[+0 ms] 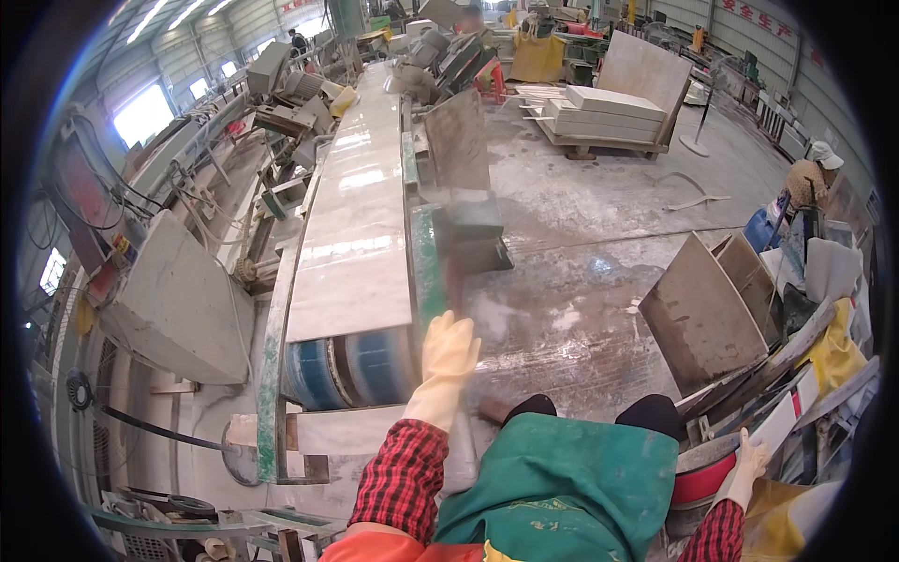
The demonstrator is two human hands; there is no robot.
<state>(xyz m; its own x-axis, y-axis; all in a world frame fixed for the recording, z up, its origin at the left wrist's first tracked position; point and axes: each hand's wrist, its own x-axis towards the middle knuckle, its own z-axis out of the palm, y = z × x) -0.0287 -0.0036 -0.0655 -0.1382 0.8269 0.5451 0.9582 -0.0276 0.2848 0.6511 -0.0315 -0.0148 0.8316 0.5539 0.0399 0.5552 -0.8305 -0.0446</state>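
Observation:
My left hand (pixel 448 363), in a cream rubber glove, reaches to the near right corner of a roller conveyor. Its bent fingers rest at the end of the green side rail (pixel 429 267); the palm side is hidden. Beside it, a long, glossy, pale stone slab (pixel 356 234) lies on the conveyor, above a blue roller (pixel 375 365). Low on the right, my right hand (pixel 746 465), gloved too, is closed at the lower end of a flat white strip (pixel 780 423). A curved red-edged object (pixel 702 480) is close to that hand. A green apron (pixel 562 478) covers my lap.
A thick stone block (pixel 178 300) leans left of the conveyor. Brown-grey panels (pixel 702 314) stand on the right, near piled scraps and a yellow cloth (pixel 836 347). Farther off are stacked white slabs (pixel 604 117) on a pallet, machines, and a person in a white cap (pixel 813 178).

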